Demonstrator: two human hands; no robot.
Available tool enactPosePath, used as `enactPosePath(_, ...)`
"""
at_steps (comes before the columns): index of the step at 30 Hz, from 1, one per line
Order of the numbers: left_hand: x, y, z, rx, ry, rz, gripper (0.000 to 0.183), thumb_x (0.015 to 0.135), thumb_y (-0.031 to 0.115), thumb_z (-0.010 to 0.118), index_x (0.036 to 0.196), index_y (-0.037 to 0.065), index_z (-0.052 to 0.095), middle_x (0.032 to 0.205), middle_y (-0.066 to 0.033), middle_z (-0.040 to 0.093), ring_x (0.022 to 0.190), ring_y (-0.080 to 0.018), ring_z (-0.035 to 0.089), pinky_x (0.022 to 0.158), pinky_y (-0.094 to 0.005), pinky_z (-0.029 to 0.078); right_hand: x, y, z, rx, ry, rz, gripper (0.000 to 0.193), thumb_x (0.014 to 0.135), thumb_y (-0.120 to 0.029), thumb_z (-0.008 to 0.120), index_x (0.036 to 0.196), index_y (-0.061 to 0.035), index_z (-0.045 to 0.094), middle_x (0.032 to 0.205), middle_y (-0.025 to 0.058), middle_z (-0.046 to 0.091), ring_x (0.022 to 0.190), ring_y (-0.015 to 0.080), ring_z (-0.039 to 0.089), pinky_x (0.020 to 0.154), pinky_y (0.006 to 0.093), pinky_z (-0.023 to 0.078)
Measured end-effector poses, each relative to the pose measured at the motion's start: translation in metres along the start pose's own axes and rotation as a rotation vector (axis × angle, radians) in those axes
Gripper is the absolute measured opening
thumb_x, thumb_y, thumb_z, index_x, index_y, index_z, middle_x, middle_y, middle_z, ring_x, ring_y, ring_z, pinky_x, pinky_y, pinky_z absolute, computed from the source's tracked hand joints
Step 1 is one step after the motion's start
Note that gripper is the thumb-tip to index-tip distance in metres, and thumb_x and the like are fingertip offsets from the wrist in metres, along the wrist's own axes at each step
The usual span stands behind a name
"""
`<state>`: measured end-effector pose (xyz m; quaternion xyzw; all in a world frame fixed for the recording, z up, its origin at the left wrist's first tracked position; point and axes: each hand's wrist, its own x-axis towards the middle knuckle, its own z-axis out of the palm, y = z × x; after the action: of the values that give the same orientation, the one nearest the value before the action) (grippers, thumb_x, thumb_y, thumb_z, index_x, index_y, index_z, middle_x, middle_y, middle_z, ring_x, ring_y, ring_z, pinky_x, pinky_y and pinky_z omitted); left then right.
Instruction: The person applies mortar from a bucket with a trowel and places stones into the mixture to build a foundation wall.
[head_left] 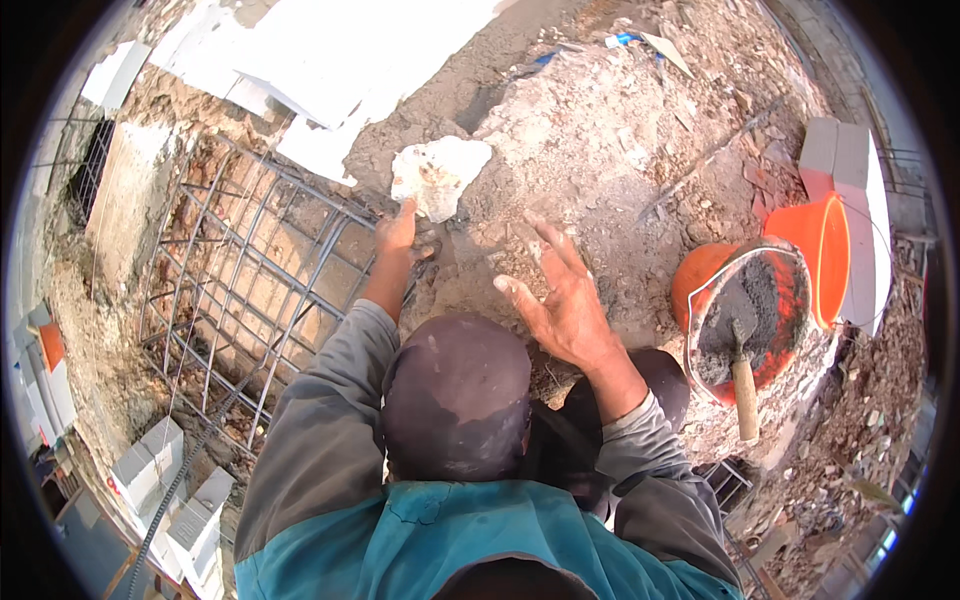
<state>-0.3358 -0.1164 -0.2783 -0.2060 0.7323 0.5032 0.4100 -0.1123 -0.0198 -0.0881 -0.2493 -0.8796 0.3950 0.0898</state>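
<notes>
My left hand (397,230) reaches forward and grips the lower left edge of a white, jagged chunk of broken block (440,175) that lies on the rubble. My right hand (562,303) hovers open with fingers spread over the grey rubble heap (610,140), holding nothing, a little right of and nearer than the chunk. Both sleeves are grey. A dark cap (457,395) and a teal jacket fill the lower middle.
A steel rebar cage (250,290) stands over a pit on the left. On the right is an orange bucket of grey mortar (745,310) with a wooden-handled trowel (745,395) in it, a second orange bucket (825,255) behind. White blocks (845,160) lie far right and more white blocks (150,470) lower left.
</notes>
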Motion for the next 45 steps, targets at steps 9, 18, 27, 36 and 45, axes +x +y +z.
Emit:
enactPosePath(9,-0.062,0.012,-0.074,0.058,0.084,0.217,0.044,0.095,0.036,0.055,0.121,0.000,0.056,0.103,-0.0100,0.066,0.088,-0.0231,0.065,0.063,-0.0395,0.055,-0.259,0.020,-0.122,-0.093,0.620,0.179,0.039,0.086,-0.011,0.068,0.122,-0.0029,0.056,0.097,0.0157,0.057,0.081,0.0321,0.060,0.070,0.0370,0.051)
enactPosePath(18,-0.188,0.123,-0.004,0.156,0.095,0.940,0.041,0.097,0.023,0.051,0.131,0.002,0.051,0.120,-0.0120,0.063,0.104,-0.0252,0.064,0.076,-0.0367,0.054,-0.413,0.199,-0.048,0.273,1.063,0.970,0.038,0.092,-0.019,0.059,0.122,0.0054,0.057,0.102,0.0174,0.064,0.092,0.0238,0.063,0.082,0.0346,0.051)
enactPosePath(27,-0.294,0.008,0.158,0.565,-0.400,1.283,0.044,0.094,0.008,0.048,0.135,-0.007,0.045,0.129,-0.0191,0.055,0.118,-0.0271,0.054,0.100,-0.0341,0.042,-0.379,0.325,-0.177,-0.053,1.355,0.786,0.036,0.091,-0.018,0.060,0.119,0.0047,0.058,0.105,0.0215,0.064,0.093,0.0298,0.064,0.082,0.0374,0.051)
enactPosePath(36,-0.304,-0.033,0.210,0.565,-0.201,1.183,0.043,0.094,0.012,0.050,0.131,-0.011,0.046,0.122,-0.0219,0.058,0.107,-0.0290,0.057,0.094,-0.0367,0.043,-0.350,0.425,-0.270,-0.331,1.166,1.247,0.043,0.084,-0.027,0.058,0.111,0.0065,0.060,0.101,0.0299,0.059,0.102,0.0417,0.058,0.089,0.0462,0.047)
enactPosePath(45,-0.313,-0.042,0.221,0.533,-0.084,1.230,0.043,0.097,0.016,0.046,0.129,-0.012,0.047,0.115,-0.0233,0.059,0.100,-0.0285,0.058,0.090,-0.0376,0.045,-0.367,0.472,-0.272,-0.110,1.461,0.878,0.050,0.072,-0.027,0.073,0.106,0.0061,0.061,0.090,0.0218,0.063,0.072,0.0387,0.064,0.072,0.0466,0.052)
